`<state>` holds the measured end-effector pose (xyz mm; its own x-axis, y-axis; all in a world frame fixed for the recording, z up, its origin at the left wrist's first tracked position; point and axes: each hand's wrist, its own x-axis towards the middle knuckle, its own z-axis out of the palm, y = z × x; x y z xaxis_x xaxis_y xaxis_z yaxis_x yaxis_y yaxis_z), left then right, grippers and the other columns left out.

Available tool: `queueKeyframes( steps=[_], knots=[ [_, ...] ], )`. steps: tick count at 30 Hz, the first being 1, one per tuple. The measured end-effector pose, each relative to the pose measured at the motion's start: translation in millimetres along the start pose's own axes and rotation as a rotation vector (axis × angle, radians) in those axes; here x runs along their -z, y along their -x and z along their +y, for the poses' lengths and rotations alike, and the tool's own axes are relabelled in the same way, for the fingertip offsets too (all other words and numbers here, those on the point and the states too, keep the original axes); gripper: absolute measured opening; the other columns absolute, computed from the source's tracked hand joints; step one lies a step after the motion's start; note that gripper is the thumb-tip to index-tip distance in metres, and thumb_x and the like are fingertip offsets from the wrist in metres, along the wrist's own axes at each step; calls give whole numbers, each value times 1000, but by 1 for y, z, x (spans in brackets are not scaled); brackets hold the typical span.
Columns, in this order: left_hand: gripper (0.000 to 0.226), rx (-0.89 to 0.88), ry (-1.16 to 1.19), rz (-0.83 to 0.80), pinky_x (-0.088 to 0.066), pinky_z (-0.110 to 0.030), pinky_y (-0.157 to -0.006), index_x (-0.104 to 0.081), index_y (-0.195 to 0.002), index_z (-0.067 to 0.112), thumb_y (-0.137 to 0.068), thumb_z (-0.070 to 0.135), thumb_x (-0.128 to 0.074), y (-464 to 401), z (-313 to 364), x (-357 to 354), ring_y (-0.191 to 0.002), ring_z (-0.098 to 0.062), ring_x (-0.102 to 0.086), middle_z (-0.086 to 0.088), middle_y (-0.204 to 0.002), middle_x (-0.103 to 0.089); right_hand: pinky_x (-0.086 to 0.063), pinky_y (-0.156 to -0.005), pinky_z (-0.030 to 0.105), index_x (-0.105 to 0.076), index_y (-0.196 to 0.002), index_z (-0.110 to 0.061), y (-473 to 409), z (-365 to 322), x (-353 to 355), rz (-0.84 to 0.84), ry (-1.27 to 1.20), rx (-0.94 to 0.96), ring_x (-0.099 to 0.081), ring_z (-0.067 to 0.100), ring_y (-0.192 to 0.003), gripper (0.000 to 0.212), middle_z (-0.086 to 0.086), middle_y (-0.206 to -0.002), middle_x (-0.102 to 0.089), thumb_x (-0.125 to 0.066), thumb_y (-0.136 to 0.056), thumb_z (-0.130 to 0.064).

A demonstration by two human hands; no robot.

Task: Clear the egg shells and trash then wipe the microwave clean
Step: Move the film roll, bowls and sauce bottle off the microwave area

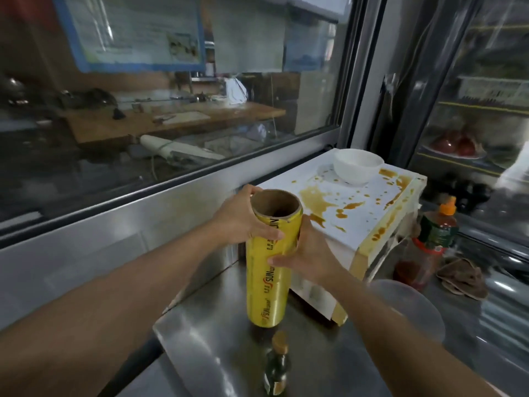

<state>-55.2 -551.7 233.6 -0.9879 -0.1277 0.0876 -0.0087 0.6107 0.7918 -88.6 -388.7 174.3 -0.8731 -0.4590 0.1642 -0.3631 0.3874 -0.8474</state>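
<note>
Head view: both hands [243, 222] grip the upright yellow roll [269, 270], hiding its middle.

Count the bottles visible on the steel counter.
2. A small dark bottle stands at the near edge, in front of the yellow wrap roll. An orange-capped sauce bottle stands right of the stained microwave. Others may be hidden behind the microwave.

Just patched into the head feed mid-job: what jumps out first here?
Front and centre, a tall yellow roll of cling film stands upright on the steel counter, gripped by the left hand near its top and the right hand lower down. Right behind it, the white microwave has brown sauce splattered across its top, where a white bowl sits at the far end.
</note>
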Motion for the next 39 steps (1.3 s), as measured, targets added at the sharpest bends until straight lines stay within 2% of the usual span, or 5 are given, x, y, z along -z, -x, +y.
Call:
queueKeyframes(
  steps=[2,7,12,26,39],
  knots=[
    [98,23,-1,11,-54,-33,-82,-44,-115,24,-28,43,-86,-9,-12,11,-98,-11,-59,5,-107,-60,-51,-84,28,-38,-120,-20,-19,1,-17,3,-10,-3,-57,9,-101,80,-6,-110,-55,-87,-57,-14],
    [83,29,4,55,-54,-30,-80,-50,-115,16,-44,19,-93,-37,-42,25,-97,-12,-60,2,-107,-62,-44,-81,14,-40,-130,-21,-58,5,-47,-19,-20,49,-55,3,-99,76,-12,-112,-55,-82,-66,-14],
    [96,85,21,156,-55,-41,-83,-51,-111,19,-24,44,-81,-59,-63,26,-97,-15,-62,3,-105,-63,-51,-76,25,-44,-108,-31,-91,8,-63,26,-20,72,-59,12,-97,69,-3,-108,-59,-81,-54,-9],
    [90,143,-57,370,-53,-39,-87,-59,-106,22,-25,58,-76,-84,-84,-1,-103,-16,-60,8,-102,-66,-51,-81,40,-33,-128,-16,-105,22,-71,117,152,25,-60,25,-101,76,5,-114,-61,-77,-66,-8],
    [80,209,-8,396,-40,-31,-95,-39,-129,10,-66,31,-83,-64,-83,-15,-122,-23,-43,-10,-129,-49,-50,-87,42,-35,-132,-14,-95,23,-68,142,225,59,-58,25,-108,65,6,-121,-59,-71,-77,-10]
  ],
)
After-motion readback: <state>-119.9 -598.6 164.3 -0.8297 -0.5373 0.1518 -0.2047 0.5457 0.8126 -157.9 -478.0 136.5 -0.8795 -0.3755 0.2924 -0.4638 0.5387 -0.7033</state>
